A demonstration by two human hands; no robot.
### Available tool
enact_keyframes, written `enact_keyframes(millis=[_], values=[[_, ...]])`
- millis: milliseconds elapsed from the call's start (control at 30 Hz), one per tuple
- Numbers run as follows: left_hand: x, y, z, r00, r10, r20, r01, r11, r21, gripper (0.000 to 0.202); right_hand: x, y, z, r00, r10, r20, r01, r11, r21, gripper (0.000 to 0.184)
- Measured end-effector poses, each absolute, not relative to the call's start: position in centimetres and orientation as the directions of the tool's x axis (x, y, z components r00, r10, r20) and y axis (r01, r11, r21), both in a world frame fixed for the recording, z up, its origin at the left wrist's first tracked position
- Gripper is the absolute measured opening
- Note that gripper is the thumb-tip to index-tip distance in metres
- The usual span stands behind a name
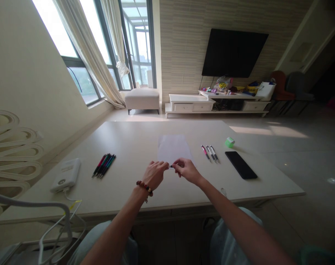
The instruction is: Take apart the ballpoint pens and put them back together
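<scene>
My left hand (154, 175), with a dark beaded bracelet on its wrist, and my right hand (186, 171) meet above the table's near middle. Their fingertips pinch a tiny white-and-dark item (171, 166), too small to identify. Behind them lies a white sheet of paper (173, 148), its near edge close to my fingers. To the left lies a bundle of several coloured pens (103, 165). To the right are several slim pens (210, 153), a black smartphone (241, 165) and a small green object (229, 142).
The pale table (128, 141) also holds a white power bank (65, 175) with a cable. White wire hangers (55, 228) sit at lower left, in front of the table's near edge. Beyond the table are a cushioned bench, a white TV cabinet and chairs.
</scene>
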State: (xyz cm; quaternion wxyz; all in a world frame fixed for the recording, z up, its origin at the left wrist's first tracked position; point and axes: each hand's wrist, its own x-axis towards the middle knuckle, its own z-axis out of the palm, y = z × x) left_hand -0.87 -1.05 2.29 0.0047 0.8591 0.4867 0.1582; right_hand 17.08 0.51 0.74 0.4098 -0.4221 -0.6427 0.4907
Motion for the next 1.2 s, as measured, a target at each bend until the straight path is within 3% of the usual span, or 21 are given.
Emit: enact_keyframes(millis=[167, 300, 400, 533, 667, 767, 833, 967, 1100, 1200], values=[[-0.9, -1.1, 2.3, 0.474, 0.846, 0.245, 0.841, -0.517, 0.158, 0.021, 17.0, 0.6, 0.8, -0.321, 0.944, 0.081, 0.14, 0.132, -0.981, 0.035], [-1.0, -1.2, 2.4, 0.462, 0.855, 0.236, 0.846, -0.504, 0.172, 0.021, 17.0, 0.8, 0.7, -0.277, 0.948, 0.159, 0.129, 0.201, -0.971, 0.033], [-1.1, -1.2, 2.4, 0.466, 0.85, 0.245, 0.843, -0.511, 0.169, 0.022, 17.0, 0.9, 0.7, -0.334, 0.94, 0.074, 0.119, 0.12, -0.986, 0.035], [-1.2, -1.2, 2.5, 0.461, 0.854, 0.24, 0.845, -0.506, 0.176, 0.021, 16.9, 0.9, 0.8, -0.283, 0.945, 0.163, 0.105, 0.2, -0.974, 0.034], [-1.1, -1.3, 2.4, 0.463, 0.849, 0.254, 0.842, -0.511, 0.175, 0.02, 16.9, 1.0, 0.8, -0.347, 0.936, 0.064, 0.128, 0.115, -0.985, 0.037], [-1.2, -1.3, 2.5, 0.448, 0.864, 0.231, 0.842, -0.495, 0.215, 0.019, 17.0, 1.1, 1.0, -0.285, 0.944, 0.167, 0.146, 0.215, -0.966, 0.032], [-1.4, -1.2, 2.5, 0.415, 0.881, 0.227, 0.837, -0.468, 0.283, 0.02, 17.2, 1.2, 1.4, -0.215, 0.949, 0.231, 0.137, 0.264, -0.955, 0.031], [-1.5, -1.0, 2.1, 0.356, 0.895, 0.27, 0.719, -0.447, 0.532, 0.025, 17.7, 1.2, 2.3, -0.156, 0.964, 0.213, 0.059, 0.225, -0.973, 0.034], [-0.2, -1.0, 0.9, 0.35, 0.914, 0.205, 0.401, -0.344, 0.849, 0.027, 17.6, 1.0, 2.7, -0.166, 0.963, 0.214, 0.017, 0.22, -0.975, 0.033], [1.1, -1.2, 0.2, 0.356, 0.924, 0.141, 0.153, -0.207, 0.966, 0.037, 17.5, 1.0, 2.6, -0.178, 0.957, 0.227, 0.026, 0.235, -0.972, 0.032]])
